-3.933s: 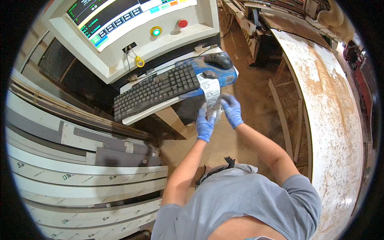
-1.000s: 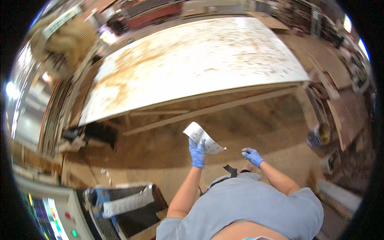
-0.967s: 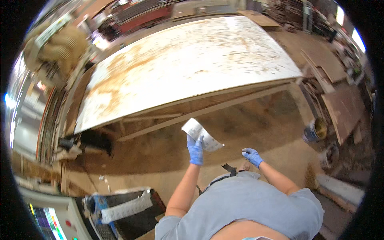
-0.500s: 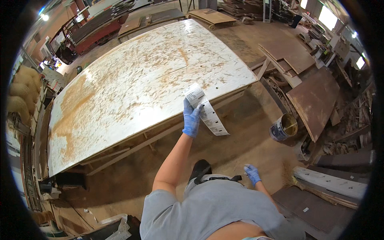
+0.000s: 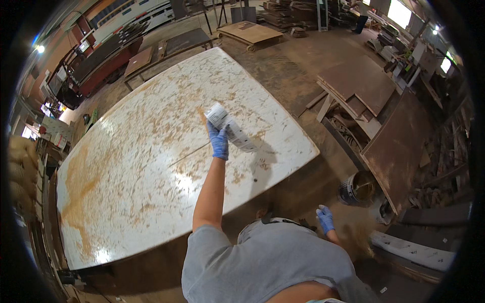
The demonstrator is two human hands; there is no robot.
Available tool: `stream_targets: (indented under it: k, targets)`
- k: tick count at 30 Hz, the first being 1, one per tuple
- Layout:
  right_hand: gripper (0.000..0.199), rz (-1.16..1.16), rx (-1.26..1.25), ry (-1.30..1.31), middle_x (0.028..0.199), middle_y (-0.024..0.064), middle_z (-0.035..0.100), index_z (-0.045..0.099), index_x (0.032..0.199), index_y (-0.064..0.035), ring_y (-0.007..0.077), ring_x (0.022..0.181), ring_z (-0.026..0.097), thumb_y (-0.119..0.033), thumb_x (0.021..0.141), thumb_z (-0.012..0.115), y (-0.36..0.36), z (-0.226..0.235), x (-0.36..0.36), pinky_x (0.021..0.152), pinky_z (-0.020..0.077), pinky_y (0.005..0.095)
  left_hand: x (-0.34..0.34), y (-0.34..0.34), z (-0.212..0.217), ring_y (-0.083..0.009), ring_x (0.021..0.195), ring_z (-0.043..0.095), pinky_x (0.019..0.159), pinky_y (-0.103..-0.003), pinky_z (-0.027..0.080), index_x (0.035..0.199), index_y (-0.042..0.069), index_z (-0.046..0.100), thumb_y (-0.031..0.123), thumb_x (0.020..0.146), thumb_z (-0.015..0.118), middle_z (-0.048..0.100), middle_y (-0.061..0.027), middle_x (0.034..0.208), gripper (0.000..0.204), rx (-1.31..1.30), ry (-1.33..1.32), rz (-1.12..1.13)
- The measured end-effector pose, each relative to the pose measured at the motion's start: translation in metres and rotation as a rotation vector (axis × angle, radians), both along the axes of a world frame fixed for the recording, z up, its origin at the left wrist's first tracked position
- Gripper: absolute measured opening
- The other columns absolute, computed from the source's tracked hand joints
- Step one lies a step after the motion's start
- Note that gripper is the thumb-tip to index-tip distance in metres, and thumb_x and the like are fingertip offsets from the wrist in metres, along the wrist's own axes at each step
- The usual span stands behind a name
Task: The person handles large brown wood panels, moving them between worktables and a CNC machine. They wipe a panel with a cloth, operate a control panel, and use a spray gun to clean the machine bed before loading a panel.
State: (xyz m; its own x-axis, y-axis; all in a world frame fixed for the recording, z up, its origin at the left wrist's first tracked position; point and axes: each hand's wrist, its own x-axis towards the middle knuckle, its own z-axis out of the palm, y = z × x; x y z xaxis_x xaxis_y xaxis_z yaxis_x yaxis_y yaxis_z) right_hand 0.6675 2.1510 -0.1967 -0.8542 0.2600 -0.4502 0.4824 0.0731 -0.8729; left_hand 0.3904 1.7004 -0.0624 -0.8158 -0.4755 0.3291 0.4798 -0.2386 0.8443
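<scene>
My left hand (image 5: pixel 218 140), in a blue glove, is closed round a roll of white printed labels (image 5: pixel 217 114). A loose strip from the roll curls off to the right of the hand and throws a shadow below. The hand is held out over a large white tabletop (image 5: pixel 151 146) streaked with brown dust. At my right side hangs my right hand (image 5: pixel 325 219), gloved in blue too. Its fingers are loosely apart, with nothing seen in them.
To the right stand a bucket (image 5: pixel 356 188) and leaning brown boards (image 5: pixel 399 146). A wrapped white bundle (image 5: pixel 414 250) lies at the lower right. Farther off are a low cart with a board (image 5: pixel 250 32), stacked sheets (image 5: pixel 290 15) and a person (image 5: pixel 361 17).
I have moved nearer the white tabletop, and my left hand with the label roll now reaches farther over it. The loose strip has swung up. My right hand stays low at my side.
</scene>
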Motion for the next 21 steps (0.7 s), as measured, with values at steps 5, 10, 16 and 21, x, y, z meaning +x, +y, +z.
stream_targets:
  k: [5,10,16,21]
  targets:
    - [0.038,-0.057,0.025,-0.038,0.113,0.0068,0.056,0.051,0.12,-0.002,0.0135,0.089,0.055,-0.015,0.085,0.061,0.031,-0.009,-0.05,0.067,0.0474,0.0248,-0.053,-0.01,-0.07,-0.0328,0.129,0.03,0.108,-0.034,0.022,0.139,-0.003,0.021,0.027,0.074,0.069,0.03,-0.0226,0.14,0.086,-0.32,-0.816,0.472]
    - [0.038,-0.09,-0.106,-0.236,0.111,0.0048,0.056,0.052,0.119,-0.0044,0.0121,0.083,0.054,-0.016,0.085,0.062,0.088,-0.02,-0.11,0.066,0.0471,0.0248,-0.058,0.071,-0.067,-0.0351,0.13,0.028,0.109,-0.04,0.021,0.135,0.004,0.036,0.034,0.077,0.064,0.034,-0.0211,0.138,0.072,-0.921,-0.53,0.656]
    - [0.033,0.043,-0.108,-0.06,0.09,0.0005,0.057,0.054,0.116,-0.0062,0.0103,0.068,0.053,-0.015,0.085,0.062,0.184,-0.034,-0.24,0.055,0.0441,0.0236,-0.08,0.131,-0.092,-0.041,0.132,0.021,0.109,-0.048,0.01,0.134,0.01,0.04,0.05,0.081,0.051,0.028,-0.0234,0.141,0.067,-1.298,-0.97,0.58]
    - [0.032,0.235,0.018,-0.057,0.095,0.0044,0.061,0.058,0.112,-0.003,0.0123,0.078,0.055,-0.021,0.085,0.06,0.258,-0.009,-0.328,0.068,0.0469,0.0253,-0.093,0.139,-0.108,-0.0376,0.135,0.016,0.111,-0.045,0.006,0.136,0.005,0.036,0.056,0.084,0.042,0.024,-0.0229,0.144,0.073,-1.202,-1.233,0.534]
